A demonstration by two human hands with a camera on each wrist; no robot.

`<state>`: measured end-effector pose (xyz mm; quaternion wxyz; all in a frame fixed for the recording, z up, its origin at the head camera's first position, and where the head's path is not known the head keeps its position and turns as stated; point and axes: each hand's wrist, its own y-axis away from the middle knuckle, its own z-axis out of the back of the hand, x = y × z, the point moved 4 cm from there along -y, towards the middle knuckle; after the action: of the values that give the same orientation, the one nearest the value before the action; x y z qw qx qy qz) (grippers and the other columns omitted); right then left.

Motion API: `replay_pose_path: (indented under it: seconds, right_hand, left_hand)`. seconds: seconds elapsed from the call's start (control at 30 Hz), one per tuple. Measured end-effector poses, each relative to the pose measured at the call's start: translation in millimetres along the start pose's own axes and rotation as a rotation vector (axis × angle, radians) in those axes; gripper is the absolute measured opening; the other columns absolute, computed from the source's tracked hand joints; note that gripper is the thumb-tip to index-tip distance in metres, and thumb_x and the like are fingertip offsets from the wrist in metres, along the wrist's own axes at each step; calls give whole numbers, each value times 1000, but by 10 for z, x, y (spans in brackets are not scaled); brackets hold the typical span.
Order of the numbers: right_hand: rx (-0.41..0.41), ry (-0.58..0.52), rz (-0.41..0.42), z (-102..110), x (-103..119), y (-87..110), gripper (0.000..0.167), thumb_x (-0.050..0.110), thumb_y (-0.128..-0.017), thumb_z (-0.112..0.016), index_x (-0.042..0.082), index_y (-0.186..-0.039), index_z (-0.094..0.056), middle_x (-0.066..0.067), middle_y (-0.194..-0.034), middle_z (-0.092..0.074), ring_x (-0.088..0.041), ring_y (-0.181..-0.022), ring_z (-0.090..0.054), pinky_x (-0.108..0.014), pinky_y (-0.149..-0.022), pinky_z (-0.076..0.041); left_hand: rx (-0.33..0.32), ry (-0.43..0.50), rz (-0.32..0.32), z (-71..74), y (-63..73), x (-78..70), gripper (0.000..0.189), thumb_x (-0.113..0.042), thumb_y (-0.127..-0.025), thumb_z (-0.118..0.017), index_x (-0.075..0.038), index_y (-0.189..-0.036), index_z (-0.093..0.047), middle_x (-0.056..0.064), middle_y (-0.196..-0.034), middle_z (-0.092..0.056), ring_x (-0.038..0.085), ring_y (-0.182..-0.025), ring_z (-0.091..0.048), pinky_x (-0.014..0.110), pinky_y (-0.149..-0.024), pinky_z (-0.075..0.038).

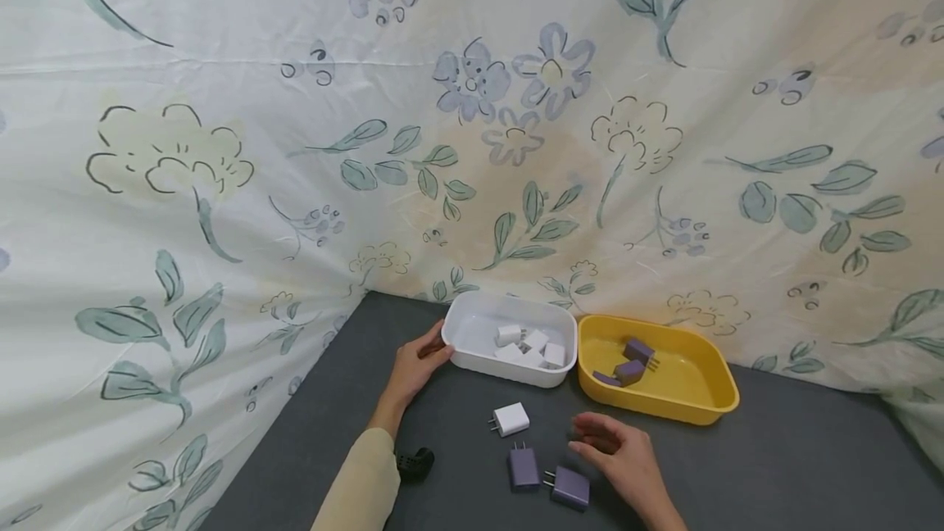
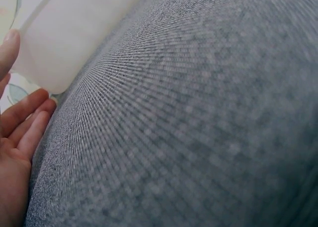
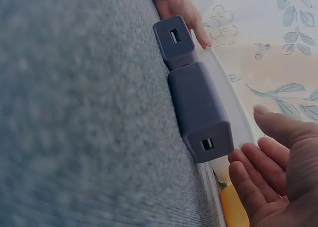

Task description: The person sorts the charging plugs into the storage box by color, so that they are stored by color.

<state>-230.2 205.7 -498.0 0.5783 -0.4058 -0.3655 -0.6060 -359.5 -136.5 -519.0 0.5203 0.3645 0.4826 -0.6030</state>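
Note:
My left hand (image 1: 415, 363) rests against the left end of a white bin (image 1: 509, 365), thumb near its front corner; in the left wrist view its fingers look nearly straight. Several white USB chargers (image 1: 536, 341) lie inside that bin. My right hand (image 1: 623, 457), fingers loosely bent and holding nothing, hovers right of two purple USB chargers on the dark cloth: one (image 1: 524, 468) with prongs pointing away, the other (image 1: 570, 487) with prongs pointing left. Between these and the white bin lies a single white charger (image 1: 510, 419). The right wrist view shows the USB ports of both purple chargers (image 3: 201, 113).
A yellow bin (image 1: 696, 375) stands right beside the white one, with several purple chargers (image 1: 629, 371) in its left half. Dark ribbed cloth (image 1: 310, 465) covers the table. Behind both bins hangs a floral curtain (image 1: 442, 211). A black device (image 1: 415, 465) sits by the left wrist.

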Motion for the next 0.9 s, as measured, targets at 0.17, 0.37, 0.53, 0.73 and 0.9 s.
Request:
replay_pose_path:
  seconds: [0.17, 0.37, 0.53, 0.73, 0.9]
  right_hand:
    - [43, 0, 11, -22, 5, 36, 37, 12, -72, -86, 10, -107, -73, -7, -104, -74, -12, -91, -71, -24, -77, -58]
    - [113, 28, 13, -15, -26, 80, 41, 18, -73, -85, 7, -111, -71, -9, -107, -73, -14, -92, -71, -23, -77, -58]
    - [153, 44, 13, -43, -33, 98, 44, 20, -73, -85, 7, -112, -70, -9, -106, -73, -13, -90, -71, -23, -76, -58]
    - [175, 61, 38, -70, -37, 103, 43, 21, -73, -85, 6, -110, -71, -8, -102, -73, -8, -80, -68, -20, -70, -56]
    - [209, 69, 36, -79, -94, 110, 44, 24, -73, -85, 6, -110, -71, -8, -103, -73, -7, -80, -67, -19, -70, -56]
  left_hand:
    - [42, 1, -9, 62, 106, -258, 60, -24, -90, -71, -14, -144, -49, 18, -123, -67, 27, -111, -66, 38, -91, -55]
    - [56, -3, -17, 62, 170, -393, 60, -22, -90, -71, -11, -144, -48, 20, -125, -66, 28, -112, -66, 36, -90, -56]
    - [76, -16, -11, 74, 163, -392, 60, -24, -91, -70, -11, -145, -47, 20, -126, -65, 28, -114, -65, 34, -91, -56]
    - [49, -6, -16, 58, 75, -177, 61, -24, -91, -70, -13, -146, -46, 19, -125, -66, 28, -113, -65, 38, -91, -56]
    - [2, -2, -23, 20, 16, 2, 60, -31, -88, -73, -24, -143, -51, 13, -122, -69, 25, -111, -66, 38, -91, -56]
